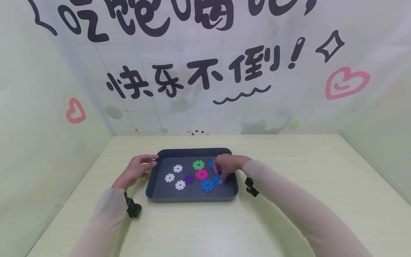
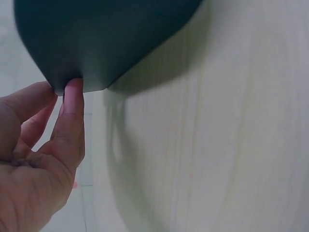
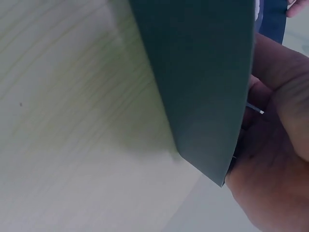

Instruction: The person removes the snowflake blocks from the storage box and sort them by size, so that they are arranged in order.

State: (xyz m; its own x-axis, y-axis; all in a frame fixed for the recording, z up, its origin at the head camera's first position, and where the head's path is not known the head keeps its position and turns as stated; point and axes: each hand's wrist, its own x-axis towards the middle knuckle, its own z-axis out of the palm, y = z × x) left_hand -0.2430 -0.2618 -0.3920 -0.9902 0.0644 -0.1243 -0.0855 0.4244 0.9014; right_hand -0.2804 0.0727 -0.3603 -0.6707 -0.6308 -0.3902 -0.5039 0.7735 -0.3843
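Note:
A dark grey tray [image 1: 192, 200] holds several flat, notched plastic discs. At its left end, my left hand [image 1: 137, 169] pinches the wall, the thumb [image 2: 74, 99] against the outer side and the fingers by the rim. My right hand [image 1: 226, 165] reaches over the right wall, its fingertips on a blue disc [image 1: 218, 179]. Whether they pinch that disc is hidden. Another blue disc [image 1: 211, 164] is partly covered by this hand, and a third blue disc [image 1: 207, 185] lies in front. In the right wrist view, the tray wall [image 3: 203, 92] hides most fingers of the right hand [image 3: 275, 159].
Further left in the tray lie white discs [image 1: 170, 177] and a purple disc [image 1: 189, 179]. A pink disc [image 1: 202, 174] and a green disc [image 1: 198, 164] lie near the middle. The tray rests on a pale wooden table [image 1: 199, 228], with a printed cloth wall [image 1: 179, 117] behind.

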